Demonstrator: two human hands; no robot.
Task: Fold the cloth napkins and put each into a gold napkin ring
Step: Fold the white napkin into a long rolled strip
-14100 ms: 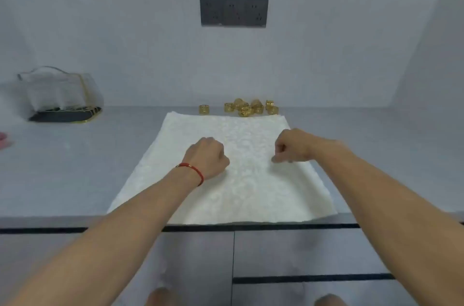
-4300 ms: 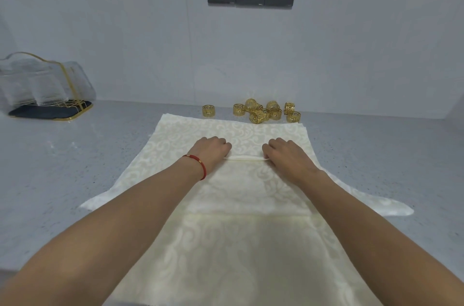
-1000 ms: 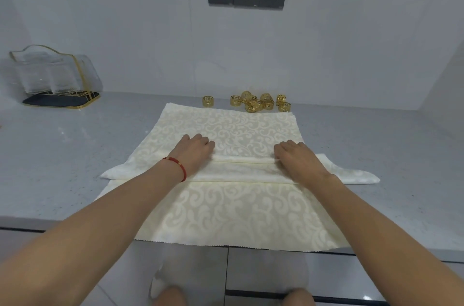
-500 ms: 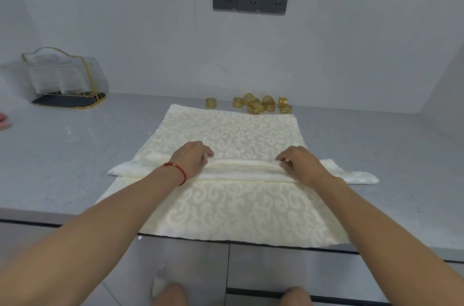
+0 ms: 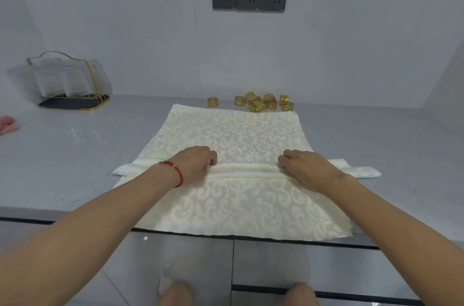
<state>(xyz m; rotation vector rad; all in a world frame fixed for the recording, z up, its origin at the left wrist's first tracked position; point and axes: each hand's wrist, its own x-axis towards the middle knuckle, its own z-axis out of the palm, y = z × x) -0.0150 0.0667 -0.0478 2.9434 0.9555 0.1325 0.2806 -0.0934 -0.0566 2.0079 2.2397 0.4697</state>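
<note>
Folding is the step in hand, and nothing is ringed yet. One napkin [image 5: 241,171] lies as a long narrow band across the stack [image 5: 233,207] of flat napkins, its two ends poking out past the stack's side edges onto the counter [image 5: 75,155].

The left hand [image 5: 194,164] sits on the band left of the stack's middle, fingers curled over the band's far edge and pinching the fold. The right hand [image 5: 305,169] mirrors it right of the middle, fingertips tucked down on that same edge, gripping the cloth. Both palms press the band flat against the stack.

The rings [image 5: 261,102] wait in a loose heap just beyond the stack's far edge, one ring [image 5: 213,102] standing apart to their left, all untouched.

Looks like one more turn of the band is coming. The next move calls for both hands to work evenly, so the strip stays straight and narrow enough to pass through a ring. Then one hand must hold the fold shut while the other reaches past the stack for a ring.
</note>
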